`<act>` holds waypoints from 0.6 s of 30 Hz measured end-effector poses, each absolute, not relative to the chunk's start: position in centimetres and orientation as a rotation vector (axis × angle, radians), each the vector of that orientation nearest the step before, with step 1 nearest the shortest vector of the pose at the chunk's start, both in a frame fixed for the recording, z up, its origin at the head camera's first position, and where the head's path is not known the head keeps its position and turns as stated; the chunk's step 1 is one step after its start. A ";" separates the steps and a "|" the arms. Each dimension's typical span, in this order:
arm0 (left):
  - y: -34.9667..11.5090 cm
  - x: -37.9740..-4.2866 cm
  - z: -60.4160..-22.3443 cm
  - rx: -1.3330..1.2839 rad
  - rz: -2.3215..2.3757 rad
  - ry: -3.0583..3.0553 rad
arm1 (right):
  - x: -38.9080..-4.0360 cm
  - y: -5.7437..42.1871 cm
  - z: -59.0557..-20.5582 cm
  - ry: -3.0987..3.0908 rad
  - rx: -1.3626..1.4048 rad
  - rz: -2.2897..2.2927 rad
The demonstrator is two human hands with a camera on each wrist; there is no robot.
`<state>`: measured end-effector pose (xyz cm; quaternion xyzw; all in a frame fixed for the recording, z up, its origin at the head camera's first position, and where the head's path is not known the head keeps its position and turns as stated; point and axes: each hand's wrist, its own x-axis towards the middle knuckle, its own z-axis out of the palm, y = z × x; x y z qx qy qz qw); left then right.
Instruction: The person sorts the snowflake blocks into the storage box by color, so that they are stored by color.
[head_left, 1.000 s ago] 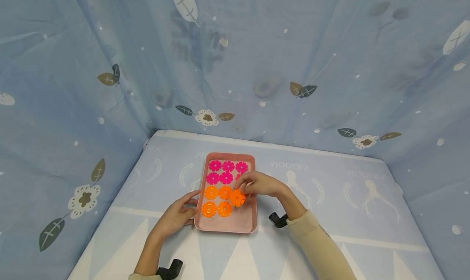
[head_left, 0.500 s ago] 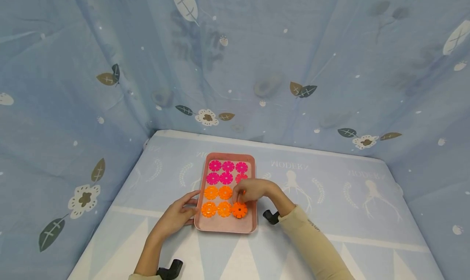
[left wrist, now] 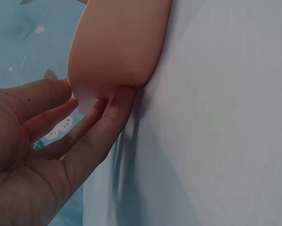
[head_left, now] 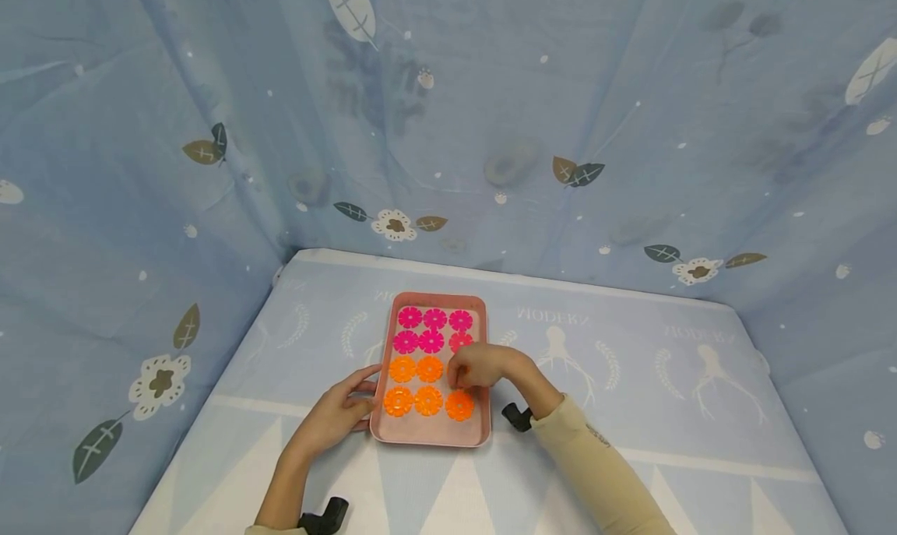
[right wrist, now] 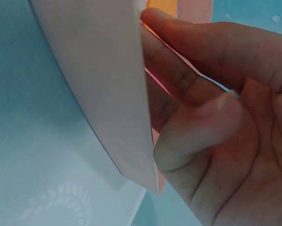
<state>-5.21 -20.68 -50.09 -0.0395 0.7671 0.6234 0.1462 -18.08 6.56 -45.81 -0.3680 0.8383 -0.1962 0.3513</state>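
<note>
A pink tray (head_left: 430,434) holds flat, notched flower-shaped discs in rows. Magenta discs (head_left: 434,318) fill the far half and orange discs (head_left: 428,400) the near half. The left hand (head_left: 335,414) rests its extended fingertips against the tray's left side, and in the left wrist view they meet the tray wall (left wrist: 117,47). Over the tray's right half, the right hand (head_left: 483,365) points downward with bent fingers. Its fingertips are right at the far edge of the near-right orange disc (head_left: 459,406); I cannot tell whether they pinch it. That hand hides part of the third row.
The tray stands on a table with a pale blue and white patterned cloth (head_left: 631,410). Behind and beside it hang blue leaf-print curtains (head_left: 448,114). Black devices sit at the left wrist (head_left: 327,515) and right wrist (head_left: 517,417).
A second ago the right hand held an orange disc over the third row. That disc now lies at the near row's right end, shifted slightly nearer since half a second ago. The left hand stays put.
</note>
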 end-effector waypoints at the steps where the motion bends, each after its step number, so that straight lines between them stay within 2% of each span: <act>1: -20.7 -5.2 -50.2 -0.113 1.793 2.211 | -18.0 6.7 -45.8 2.178 -0.945 -0.518; 18: -20.6 -4.6 -50.1 -0.108 1.685 2.377 | -16.3 9.6 -46.5 2.384 -0.842 -0.993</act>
